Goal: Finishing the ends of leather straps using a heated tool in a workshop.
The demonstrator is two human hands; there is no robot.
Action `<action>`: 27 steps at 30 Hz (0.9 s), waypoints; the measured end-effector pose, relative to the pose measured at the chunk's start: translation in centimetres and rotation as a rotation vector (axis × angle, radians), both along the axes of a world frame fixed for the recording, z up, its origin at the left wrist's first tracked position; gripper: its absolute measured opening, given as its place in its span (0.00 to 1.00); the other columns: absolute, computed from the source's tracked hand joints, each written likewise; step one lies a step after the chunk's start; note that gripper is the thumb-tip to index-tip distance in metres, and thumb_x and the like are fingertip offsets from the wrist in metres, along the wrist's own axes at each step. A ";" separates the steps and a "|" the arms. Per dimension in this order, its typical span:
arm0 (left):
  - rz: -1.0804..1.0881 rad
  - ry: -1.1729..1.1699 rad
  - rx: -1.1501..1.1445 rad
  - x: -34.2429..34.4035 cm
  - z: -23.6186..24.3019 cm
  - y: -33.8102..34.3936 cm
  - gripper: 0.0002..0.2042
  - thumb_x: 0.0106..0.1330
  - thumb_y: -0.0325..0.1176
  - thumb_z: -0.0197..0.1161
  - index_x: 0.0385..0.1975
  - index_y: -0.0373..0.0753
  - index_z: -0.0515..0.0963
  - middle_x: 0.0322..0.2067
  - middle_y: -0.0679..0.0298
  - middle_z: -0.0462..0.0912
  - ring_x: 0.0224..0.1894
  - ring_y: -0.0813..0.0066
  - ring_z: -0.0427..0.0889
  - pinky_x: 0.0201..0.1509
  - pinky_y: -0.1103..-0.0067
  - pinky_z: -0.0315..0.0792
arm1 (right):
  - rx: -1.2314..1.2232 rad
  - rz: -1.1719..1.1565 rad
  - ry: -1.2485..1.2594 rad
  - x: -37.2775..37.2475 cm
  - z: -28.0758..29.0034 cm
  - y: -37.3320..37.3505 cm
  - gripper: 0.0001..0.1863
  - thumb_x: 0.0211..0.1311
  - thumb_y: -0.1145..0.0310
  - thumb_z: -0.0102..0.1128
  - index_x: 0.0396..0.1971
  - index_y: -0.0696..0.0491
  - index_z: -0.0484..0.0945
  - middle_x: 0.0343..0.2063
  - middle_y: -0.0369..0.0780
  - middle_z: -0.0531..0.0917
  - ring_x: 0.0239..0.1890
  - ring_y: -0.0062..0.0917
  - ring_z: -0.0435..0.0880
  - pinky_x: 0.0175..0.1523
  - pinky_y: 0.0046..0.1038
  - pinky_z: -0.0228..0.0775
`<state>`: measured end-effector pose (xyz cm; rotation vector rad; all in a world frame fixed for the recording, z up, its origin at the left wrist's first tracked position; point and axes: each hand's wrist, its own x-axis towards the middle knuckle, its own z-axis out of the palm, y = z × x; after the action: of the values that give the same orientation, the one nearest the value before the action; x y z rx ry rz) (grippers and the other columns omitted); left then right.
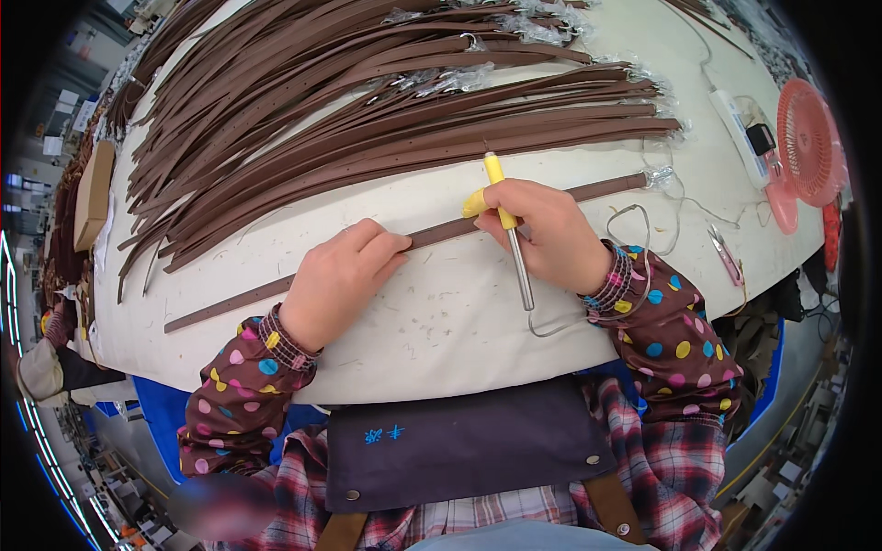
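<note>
A long brown strap (216, 308) lies across the white table, with clear wrapping (659, 177) at its right end. My left hand (335, 280) has its bent fingers pressed together on that strap near its middle. My right hand (542, 225) grips a yellow-handled pen tool (525, 275) upright over the strap; its thin tip points away from me and a wire runs from its metal end. A yellow cover is on one finger of that hand. Behind both hands lie bundles of similar brown straps (303, 119), many ending in clear wrapping.
At the right of the table (432, 340) are a pink fan (804, 147), a white power strip (740, 138) with looping wires and pink-handled snips (726, 253). A cardboard box (92, 193) sits at the left edge. Another person (55, 349) is partly visible at far left.
</note>
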<state>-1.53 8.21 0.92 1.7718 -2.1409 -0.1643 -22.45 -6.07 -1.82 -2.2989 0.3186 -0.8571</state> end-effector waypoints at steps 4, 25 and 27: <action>0.061 0.165 0.147 0.1 0.7 -0.9 0.08 0.58 0.31 0.65 0.35 0.40 0.76 0.30 0.64 0.75 0.32 0.66 0.79 0.34 0.73 0.74 | 0.313 0.033 0.016 0.0 -0.5 0.1 0.08 0.60 0.78 0.59 0.38 0.59 0.73 0.29 0.42 0.79 0.32 0.26 0.82 0.37 0.24 0.75; 0.185 0.603 0.505 0.5 1.5 -2.4 0.09 0.69 0.31 0.55 0.41 0.34 0.79 0.24 0.62 0.79 0.24 0.79 0.75 0.31 0.81 0.71 | -0.067 -0.008 0.049 0.9 0.1 0.4 0.13 0.51 0.74 0.68 0.36 0.55 0.74 0.27 0.41 0.77 0.28 0.34 0.78 0.32 0.31 0.69; 0.169 0.659 0.523 0.6 1.4 -2.4 0.10 0.69 0.31 0.55 0.43 0.33 0.79 0.23 0.65 0.78 0.24 0.81 0.74 0.30 0.81 0.70 | -0.066 -0.007 0.039 0.9 0.0 0.4 0.13 0.51 0.74 0.68 0.36 0.55 0.73 0.27 0.41 0.77 0.28 0.34 0.78 0.32 0.30 0.69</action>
<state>-0.95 5.76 2.34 1.7921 -1.5402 -1.1708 -21.52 -5.66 -1.79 -2.3794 0.3192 -0.8388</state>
